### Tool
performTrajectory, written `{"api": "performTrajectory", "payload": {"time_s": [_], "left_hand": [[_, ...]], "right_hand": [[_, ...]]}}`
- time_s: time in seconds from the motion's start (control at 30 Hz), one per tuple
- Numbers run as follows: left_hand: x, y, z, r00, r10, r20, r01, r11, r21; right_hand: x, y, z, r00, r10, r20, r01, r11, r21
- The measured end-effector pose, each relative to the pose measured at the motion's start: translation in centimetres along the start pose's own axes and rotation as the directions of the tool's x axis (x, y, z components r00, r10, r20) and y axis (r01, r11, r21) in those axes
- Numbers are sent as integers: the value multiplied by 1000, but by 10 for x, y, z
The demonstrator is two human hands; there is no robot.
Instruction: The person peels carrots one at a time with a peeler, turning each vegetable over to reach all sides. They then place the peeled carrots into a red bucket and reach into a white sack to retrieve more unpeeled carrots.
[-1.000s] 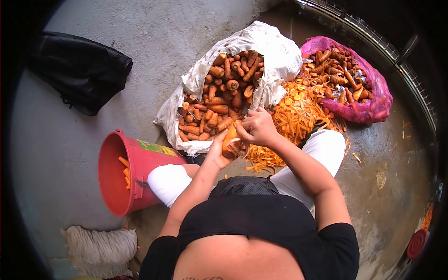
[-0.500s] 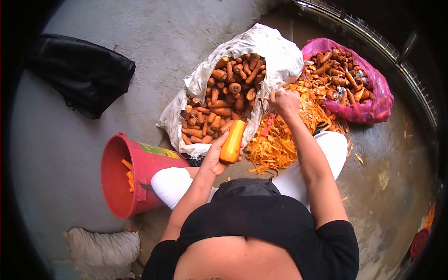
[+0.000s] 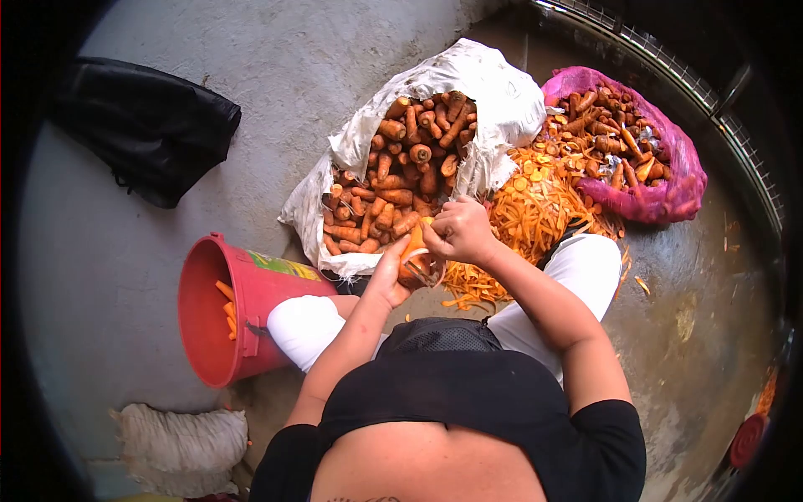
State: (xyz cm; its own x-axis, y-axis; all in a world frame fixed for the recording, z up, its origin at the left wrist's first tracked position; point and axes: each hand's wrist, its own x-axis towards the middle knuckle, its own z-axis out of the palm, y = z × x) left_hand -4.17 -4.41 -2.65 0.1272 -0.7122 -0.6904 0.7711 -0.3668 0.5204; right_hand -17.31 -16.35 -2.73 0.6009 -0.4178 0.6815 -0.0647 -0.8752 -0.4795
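My left hand (image 3: 389, 274) grips a peeled orange carrot (image 3: 413, 253) from below, just above my knees. My right hand (image 3: 458, 229) is closed over the carrot's upper end; a thin strip of peel curls off beside it, and the peeling tool in the hand is mostly hidden by the fingers. Right behind both hands lies an open white sack (image 3: 493, 92) full of unpeeled carrots (image 3: 410, 167). A heap of orange peelings (image 3: 527, 213) lies on the floor to the right of my hands.
A red bucket (image 3: 251, 293) with several peeled carrots stands at my left knee. A pink mesh bag (image 3: 669, 197) of carrots sits at the back right, a black bag (image 3: 146, 125) at the back left, a white cloth (image 3: 180, 439) at the lower left. The concrete floor is wet.
My right hand came back from the peel heap to the carrot. The carrot went from upright in my left hand to covered by both hands, with a new strip of peel coming off.
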Motion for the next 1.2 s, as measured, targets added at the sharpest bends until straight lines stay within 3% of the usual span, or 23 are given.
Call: {"api": "performTrajectory", "payload": {"time_s": [0.07,0.13,0.17,0.2,0.23,0.27,0.3,0.33,0.43,0.47,0.5,0.57,0.63,0.7,0.83,0.87,0.97,1.0,1.03,1.07,1.1,1.13,1.2], "left_hand": [[-1,-1,2,999,47,10,-47,999,-2],[-9,5,0,995,68,73,-77,989,123],[-14,9,-2,992,75,105,-94,979,183],[-12,8,-15,991,-7,133,-15,987,163],[-18,6,-13,988,-24,154,-3,985,172],[-28,5,-8,984,-43,171,12,983,181],[-35,5,-4,980,-58,191,21,982,189],[-33,7,-7,980,-24,196,-11,984,177],[-29,15,-14,997,39,61,-45,994,102],[-26,16,-19,999,5,39,-8,998,57],[-22,16,-24,998,-12,61,10,999,42],[-11,13,-34,993,-48,110,48,999,7],[0,6,-34,999,-30,41,29,999,23],[-2,-1,-16,997,-1,-82,2,1000,16],[4,-5,-29,987,-13,162,5,999,51],[1,-5,-25,988,-15,156,6,999,54],[-6,-5,-5,991,113,-69,-107,990,88],[-7,-1,0,983,151,-108,-136,982,133],[-8,0,-4,993,107,-53,-98,983,156],[-9,1,-12,998,60,2,-60,981,182],[-11,1,-17,999,10,53,-21,977,211],[-20,1,-12,997,-19,68,3,973,231],[-27,5,-6,995,-3,100,-17,979,203]], "right_hand": [[2,4,1,999,-6,-32,6,1000,-5],[2,11,11,992,-34,-120,33,999,-11],[3,24,11,998,59,-32,-63,988,-144],[5,46,8,986,165,40,-147,948,-281],[3,79,10,901,373,220,-223,835,-503],[3,95,0,907,375,190,-191,770,-608],[-5,112,-5,946,316,74,-205,759,-618],[-4,113,-4,911,406,-72,-358,692,-627],[0,112,2,817,548,-181,-547,637,-543],[19,80,-17,658,750,59,-679,626,-382],[13,79,-8,648,744,162,-701,666,-255],[8,48,-5,747,615,254,-639,769,19],[6,20,-1,901,358,244,-392,914,108],[2,2,10,986,143,82,-148,988,52],[1,-4,13,993,78,91,-80,997,19],[2,-3,11,993,74,87,-75,997,11],[2,8,16,997,74,38,-75,996,38],[4,15,17,994,110,12,-110,994,13],[3,37,23,994,107,-34,-111,982,-155],[7,59,13,930,308,198,-259,936,-240],[8,76,6,859,462,223,-342,840,-422],[5,95,-5,882,448,147,-216,661,-719],[-3,118,-17,909,392,-141,-380,644,-664]]}}
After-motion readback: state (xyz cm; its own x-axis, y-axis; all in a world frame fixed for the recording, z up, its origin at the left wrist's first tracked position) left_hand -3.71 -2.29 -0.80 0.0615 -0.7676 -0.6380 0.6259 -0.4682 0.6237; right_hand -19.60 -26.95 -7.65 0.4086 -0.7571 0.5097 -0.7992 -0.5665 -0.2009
